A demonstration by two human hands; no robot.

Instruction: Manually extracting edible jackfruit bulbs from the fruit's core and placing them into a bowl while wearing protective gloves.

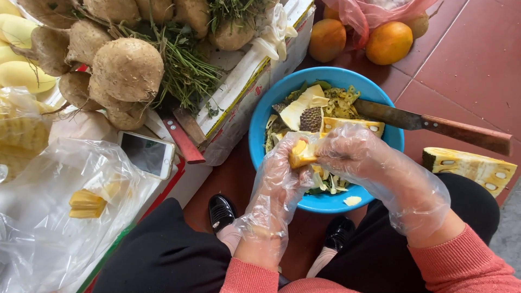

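Observation:
Both hands wear thin clear plastic gloves and meet over a blue bowl (259,130) of jackfruit scraps. My left hand (279,182) and my right hand (353,154) together grip a yellow jackfruit pod (302,153) between the fingertips. In the bowl lie rind pieces, pale fibres and a jackfruit wedge (353,125). A long knife with a wooden handle (434,126) rests across the bowl's right rim.
A jackfruit slab (471,168) lies on my right knee. Round brown tubers (126,68) with green stems sit on a white box. A phone (146,154) and a clear bag with yellow pods (87,203) are at left. Orange fruits (388,42) lie on the red tile floor.

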